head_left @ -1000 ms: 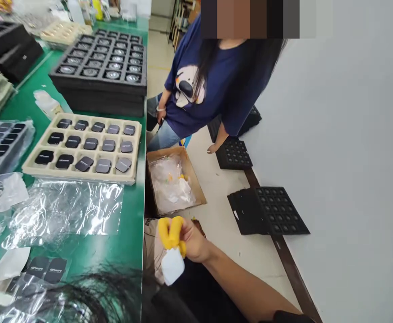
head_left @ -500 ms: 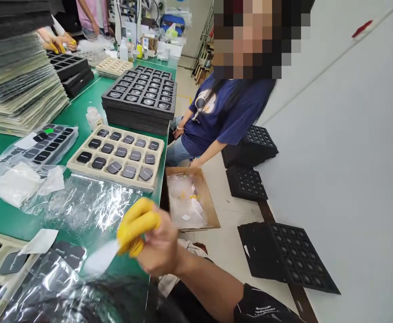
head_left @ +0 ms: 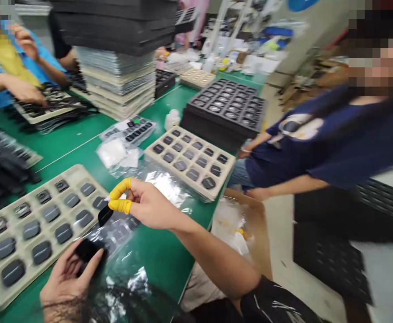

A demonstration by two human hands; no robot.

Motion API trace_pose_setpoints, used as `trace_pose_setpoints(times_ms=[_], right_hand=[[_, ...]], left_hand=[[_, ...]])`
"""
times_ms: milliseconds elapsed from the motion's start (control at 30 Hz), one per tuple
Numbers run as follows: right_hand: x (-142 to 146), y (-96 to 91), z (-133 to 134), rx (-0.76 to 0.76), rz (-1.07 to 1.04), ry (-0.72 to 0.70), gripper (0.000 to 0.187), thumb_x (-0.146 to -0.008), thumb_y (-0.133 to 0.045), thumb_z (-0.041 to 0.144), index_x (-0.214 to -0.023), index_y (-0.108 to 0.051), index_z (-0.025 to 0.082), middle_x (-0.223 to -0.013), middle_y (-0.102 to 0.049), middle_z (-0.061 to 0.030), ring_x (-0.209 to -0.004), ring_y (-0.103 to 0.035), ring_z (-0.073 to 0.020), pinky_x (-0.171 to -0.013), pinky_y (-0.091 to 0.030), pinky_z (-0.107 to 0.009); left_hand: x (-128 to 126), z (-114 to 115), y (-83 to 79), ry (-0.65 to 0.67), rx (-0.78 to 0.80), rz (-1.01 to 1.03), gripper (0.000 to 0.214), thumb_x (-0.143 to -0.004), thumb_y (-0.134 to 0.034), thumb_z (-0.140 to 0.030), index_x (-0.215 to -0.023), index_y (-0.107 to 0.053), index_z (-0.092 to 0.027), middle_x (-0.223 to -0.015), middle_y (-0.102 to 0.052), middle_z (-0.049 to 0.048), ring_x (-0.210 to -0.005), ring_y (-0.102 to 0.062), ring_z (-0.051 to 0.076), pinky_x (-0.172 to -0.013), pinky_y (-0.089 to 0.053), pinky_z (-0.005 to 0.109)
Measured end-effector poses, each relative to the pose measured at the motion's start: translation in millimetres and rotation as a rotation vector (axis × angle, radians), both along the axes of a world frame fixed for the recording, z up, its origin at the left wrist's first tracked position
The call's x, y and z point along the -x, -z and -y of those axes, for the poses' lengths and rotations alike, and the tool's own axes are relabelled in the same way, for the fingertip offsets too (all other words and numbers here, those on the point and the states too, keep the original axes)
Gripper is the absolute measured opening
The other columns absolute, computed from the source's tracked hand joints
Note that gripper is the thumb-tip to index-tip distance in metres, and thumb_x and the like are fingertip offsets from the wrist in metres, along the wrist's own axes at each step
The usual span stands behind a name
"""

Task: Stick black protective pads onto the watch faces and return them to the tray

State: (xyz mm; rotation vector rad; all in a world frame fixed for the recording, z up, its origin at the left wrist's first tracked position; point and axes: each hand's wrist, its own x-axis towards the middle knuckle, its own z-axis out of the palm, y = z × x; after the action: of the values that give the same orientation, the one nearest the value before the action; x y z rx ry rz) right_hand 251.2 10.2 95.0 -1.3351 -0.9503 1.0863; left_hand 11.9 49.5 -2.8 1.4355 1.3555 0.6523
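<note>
My left hand [head_left: 66, 278], low in the view, is closed around a black rounded-square piece [head_left: 86, 250], thumb on one side and fingers on the other. Just above it, my right hand [head_left: 149, 204] wears yellow finger cots and pinches a thin black square piece [head_left: 105, 216] by its edge; a bit of white shows at the fingertips. Left of both hands lies a beige tray [head_left: 77, 172] whose pockets hold several dark rounded squares, some with metallic faces. Beneath my right hand, clear plastic film [head_left: 132, 255] covers dark square pieces on the green table [head_left: 169, 251].
A second beige tray [head_left: 221, 177] of dark squares stands beyond my right hand, before stacked black foam trays [head_left: 213, 128]. A tall tray stack [head_left: 115, 80] rises behind. One person [head_left: 293, 134] sits at right by a cardboard box [head_left: 262, 229]; another [head_left: 17, 67] works at left.
The view has swung left, bringing my left hand and the near tray into sight. My right hand, earlier with a white piece at its fingertips, now pinches a thin black square.
</note>
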Motion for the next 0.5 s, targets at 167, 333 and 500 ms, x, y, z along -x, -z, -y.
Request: trace_pose_setpoints(times_ms=[167, 333, 500], right_hand=[[33, 40.0, -39, 0.167, -0.114, -0.293, 0.027, -0.07, -0.082, 0.036, -0.081, -0.065, 0.019, -0.082, -0.067, 0.0, -0.075, -0.059, -0.0122, -0.073, -0.051, -0.027], [39, 60.5, -30, 0.332, -0.059, -0.373, 0.024, -0.07, -0.079, 0.028, -0.089, -0.068, 0.018, -0.088, -0.07, -0.002, -0.081, -0.064, -0.0145, -0.078, -0.052, -0.03], [45, 67.9, -20, 0.458, -0.066, -0.338, 0.028, -0.069, -0.079, 0.031, -0.09, -0.069, 0.017, -0.091, -0.071, -0.004, -0.084, -0.066, -0.016, -0.08, -0.054, -0.031]], left_hand=[[1, 14, 3.4, -0.052, 0.02, 0.074, 0.057, -0.069, -0.086, -0.034, -0.12, -0.067, -0.019, -0.1, -0.077, 0.0042, -0.094, -0.074, 0.019, -0.096, -0.06, 0.035], [4, 15, 6.2, -0.003, 0.014, 0.172, 0.053, -0.071, -0.084, -0.024, -0.121, -0.069, -0.017, -0.105, -0.077, 0.0073, -0.093, -0.075, 0.019, -0.094, -0.061, 0.034], [7, 18, 8.2, 0.035, -0.029, 0.129, 0.05, -0.072, -0.082, -0.021, -0.12, -0.071, -0.02, -0.106, -0.078, 0.0068, -0.092, -0.075, 0.021, -0.093, -0.061, 0.037]])
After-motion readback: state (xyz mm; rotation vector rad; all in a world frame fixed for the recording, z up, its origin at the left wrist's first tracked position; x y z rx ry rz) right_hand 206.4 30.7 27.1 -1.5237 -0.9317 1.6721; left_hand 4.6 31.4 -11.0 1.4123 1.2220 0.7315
